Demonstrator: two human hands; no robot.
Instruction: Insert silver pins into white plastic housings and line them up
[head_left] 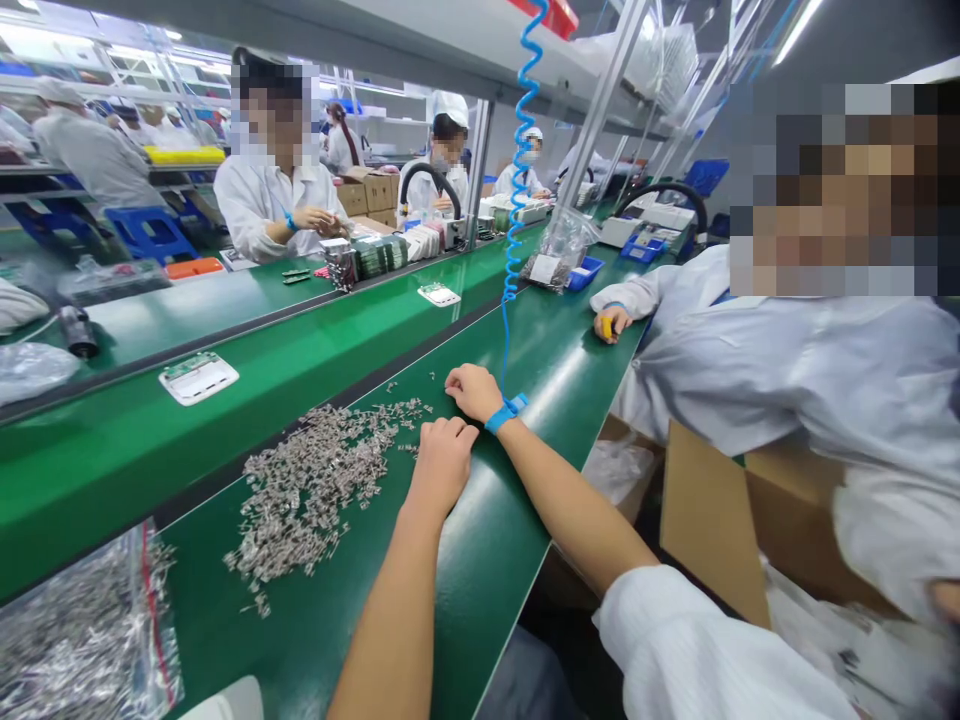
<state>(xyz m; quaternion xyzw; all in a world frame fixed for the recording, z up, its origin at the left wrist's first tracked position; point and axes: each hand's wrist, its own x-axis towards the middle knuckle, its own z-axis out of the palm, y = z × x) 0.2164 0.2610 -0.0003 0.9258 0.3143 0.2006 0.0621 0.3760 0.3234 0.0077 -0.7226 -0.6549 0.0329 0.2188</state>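
Observation:
A loose pile of small silvery metal parts (pixel 322 480) lies spread over the green bench top. At its right end is my left hand (pixel 444 462), resting low on the bench with fingers bent and close together; the fingertips are hidden. Just beyond it, my right hand (pixel 474 392) is closed, its fingers curled in toward the thumb beside a few stray parts. What either hand holds, if anything, is too small or hidden to make out. A blue wrist strap (pixel 507 412) circles my right wrist, joined to a blue coiled cord (pixel 517 190).
A zip bag of metal parts (pixel 82 630) lies at the near left. White housings with green boards (pixel 199 378) sit on the green conveyor belt (pixel 330 340). To the right are a co-worker's hand (pixel 613 324) holding something yellow, and an open carton (pixel 712 520). Other workers sit across the belt.

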